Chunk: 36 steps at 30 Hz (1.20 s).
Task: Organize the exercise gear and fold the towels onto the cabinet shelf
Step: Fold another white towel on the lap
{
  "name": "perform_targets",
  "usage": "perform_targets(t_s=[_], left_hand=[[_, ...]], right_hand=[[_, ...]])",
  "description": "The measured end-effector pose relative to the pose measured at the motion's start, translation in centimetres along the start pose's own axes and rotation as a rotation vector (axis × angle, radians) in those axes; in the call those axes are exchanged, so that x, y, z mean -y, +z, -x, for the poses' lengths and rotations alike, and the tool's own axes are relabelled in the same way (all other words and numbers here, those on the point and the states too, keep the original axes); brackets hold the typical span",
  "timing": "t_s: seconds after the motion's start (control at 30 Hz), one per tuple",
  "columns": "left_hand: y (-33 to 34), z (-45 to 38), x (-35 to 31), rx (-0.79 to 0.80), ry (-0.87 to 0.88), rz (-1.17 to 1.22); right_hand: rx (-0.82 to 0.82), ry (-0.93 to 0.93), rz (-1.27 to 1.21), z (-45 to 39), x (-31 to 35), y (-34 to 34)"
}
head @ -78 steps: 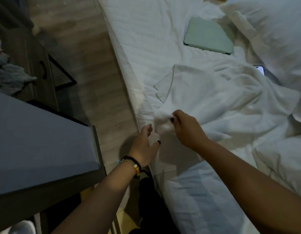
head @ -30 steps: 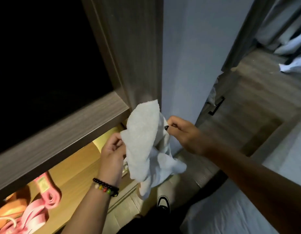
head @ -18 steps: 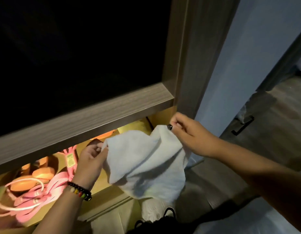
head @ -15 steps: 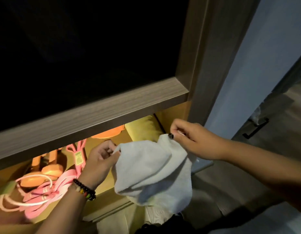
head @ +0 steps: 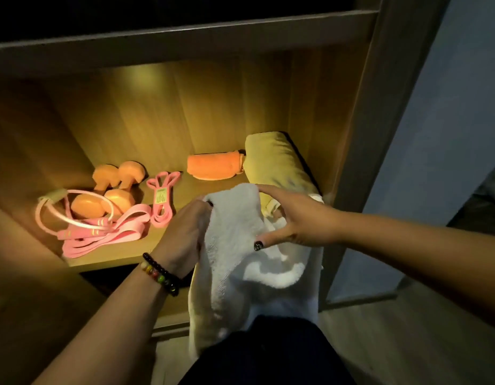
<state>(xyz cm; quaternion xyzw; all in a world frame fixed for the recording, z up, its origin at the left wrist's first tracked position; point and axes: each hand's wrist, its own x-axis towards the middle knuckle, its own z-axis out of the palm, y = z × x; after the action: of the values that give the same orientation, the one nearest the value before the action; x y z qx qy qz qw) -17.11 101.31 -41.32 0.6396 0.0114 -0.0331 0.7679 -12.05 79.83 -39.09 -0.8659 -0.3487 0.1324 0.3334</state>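
In front of the lit cabinet shelf (head: 185,195) I see the white towel (head: 235,245) hanging off its front edge, left hand (head: 185,234) gripping its left side, right hand (head: 299,218) pinching the top fold. On the shelf: orange dumbbells (head: 113,187), pink jump rope (head: 74,218), pink resistance bands (head: 161,198), rolled orange towel (head: 213,165), folded yellow towel (head: 276,162).

Cabinet (head: 360,112) of wood grain fills frame from 9 to 1 o'clock. Shelf (head: 185,190) inside lit warm yellow from above; back panel (head: 171,107) glows amber. Dark compartment (head: 157,6) at 12 o'clock. Pale blue-grey wall (head: 440,134) at 3 o'clock. Wood-plank floor (head: 407,343) at 5 o'clock, dim.
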Motion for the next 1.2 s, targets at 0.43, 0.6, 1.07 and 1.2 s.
perform_targets(t_s=[0.43,0.6,1.07,1.2], left_hand=[[0.4,8.8,-6.6,-0.162,0.417,-0.837],[-1.9,10.4,-8.8,-0.369,0.419,-1.265],[3.6,13.4,-9.2,-0.288,0.834,-0.562],[6.2,15.1,-11.5,-0.172,0.989,-0.583]], right_hand=[[-0.384,-0.288,0.840,3.4,8.8,-4.0],[-0.630,-0.245,1.006,4.9,12.3,-9.5],[-0.401,-0.220,0.373,10.7,19.9,-9.8],[0.002,-0.302,0.183,11.2,19.2,-5.0]])
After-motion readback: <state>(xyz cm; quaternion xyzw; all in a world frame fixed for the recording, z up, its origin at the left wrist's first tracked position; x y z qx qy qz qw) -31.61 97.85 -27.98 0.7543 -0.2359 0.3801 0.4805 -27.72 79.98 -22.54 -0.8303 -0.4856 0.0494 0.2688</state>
